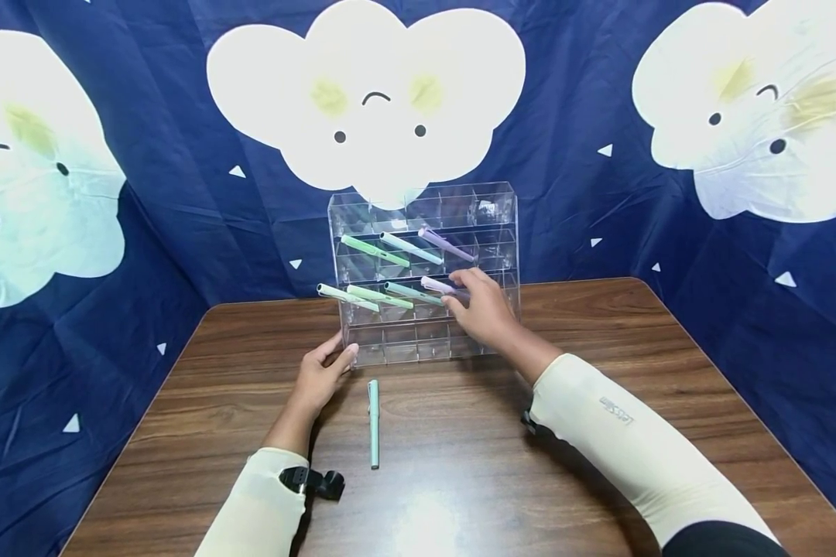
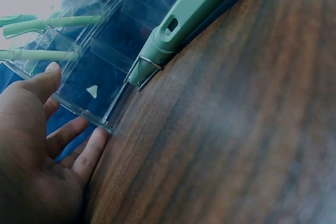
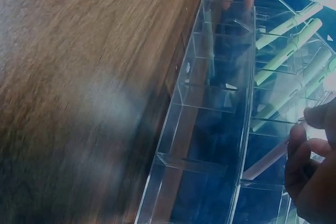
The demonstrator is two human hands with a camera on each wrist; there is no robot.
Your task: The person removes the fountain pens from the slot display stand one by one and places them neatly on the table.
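Observation:
A clear acrylic pen rack (image 1: 418, 353) stands on the table, with pens leaning in its two middle tiers. My right hand (image 1: 486, 308) is at the lower of these tiers, with thumb and forefinger on either side of a lilac pen (image 1: 435, 285); in the right wrist view the pen's lower part (image 3: 266, 161) slopes into a compartment. My left hand (image 1: 323, 374) holds the rack's lower left corner, thumb at the front and other fingers round the side. A teal pen (image 1: 374, 425) lies on the table beside this hand, its clip end towards the rack.
The same tier also carries a pale green-white pen (image 1: 348, 297), a green pen (image 1: 380, 297) and a blue-green pen (image 1: 412, 292). Above them lean green (image 1: 375, 251), pale blue (image 1: 411, 247) and purple (image 1: 447, 244) pens. A dark blue cloud-print curtain (image 1: 564, 209) hangs behind the wooden table (image 1: 251, 418).

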